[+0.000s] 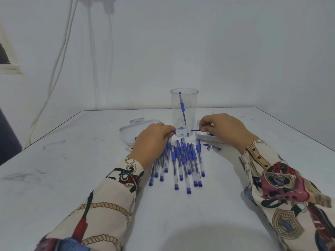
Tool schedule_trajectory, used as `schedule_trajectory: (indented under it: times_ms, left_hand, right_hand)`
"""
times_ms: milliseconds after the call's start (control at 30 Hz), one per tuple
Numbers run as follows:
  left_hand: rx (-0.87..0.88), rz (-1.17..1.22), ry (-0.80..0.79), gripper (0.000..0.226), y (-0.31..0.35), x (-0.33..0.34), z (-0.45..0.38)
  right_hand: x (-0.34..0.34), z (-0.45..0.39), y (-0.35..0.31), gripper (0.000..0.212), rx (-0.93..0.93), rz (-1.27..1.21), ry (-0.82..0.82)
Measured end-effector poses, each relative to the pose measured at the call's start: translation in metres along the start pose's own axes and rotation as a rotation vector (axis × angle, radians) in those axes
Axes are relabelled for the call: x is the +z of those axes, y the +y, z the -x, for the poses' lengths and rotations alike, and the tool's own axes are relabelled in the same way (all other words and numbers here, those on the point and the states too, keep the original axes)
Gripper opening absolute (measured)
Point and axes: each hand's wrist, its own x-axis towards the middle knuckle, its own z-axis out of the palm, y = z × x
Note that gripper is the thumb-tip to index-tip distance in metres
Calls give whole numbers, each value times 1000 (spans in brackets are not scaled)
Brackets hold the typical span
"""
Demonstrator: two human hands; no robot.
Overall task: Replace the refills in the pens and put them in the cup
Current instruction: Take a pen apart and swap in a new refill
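Note:
A clear plastic cup (184, 105) stands at the table's middle with one blue pen (182, 109) leaning inside it. Several blue capped pens (183, 160) lie in a row in front of the cup. My left hand (152, 142) grips a pen barrel whose blue end (174, 132) pokes out toward the cup's base. My right hand (224, 131) pinches a thin dark refill (195, 130) that points left toward that barrel. A loose blue pen piece (212, 147) lies right of the row.
A white box lid (130, 131) lies left of the cup, partly behind my left hand. A white tray (204, 138) with refills sits under my right hand. White cables hang on the wall at the back left.

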Motion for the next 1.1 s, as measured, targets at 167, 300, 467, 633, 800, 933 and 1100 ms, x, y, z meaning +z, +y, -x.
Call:
schedule_trajectory:
  times_ms: [167, 300, 467, 633, 800, 933, 1100]
  left_hand:
    - [7, -3, -7, 29, 1, 1, 0]
    - [20, 1, -8, 29, 1, 1, 1]
    - [26, 2, -19, 29, 1, 2, 0]
    - [22, -6, -17, 29, 1, 2, 0]
    - [33, 4, -26, 30, 1, 2, 0]
    - [34, 16, -39, 31, 3, 1, 0]
    - [29, -2, -40, 29, 1, 2, 0]
  right_hand:
    - [1, 1, -5, 10, -4, 12, -19]
    - [1, 2, -4, 10, 3, 3, -19]
    - [1, 2, -4, 10, -3, -3, -23]
    - [1, 1, -5, 10, 8, 4, -39]
    - [1, 1, -5, 11, 17, 17, -42]
    - [1, 1, -5, 13, 20, 20, -37]
    - [0, 1, -6, 12, -7, 38, -43]
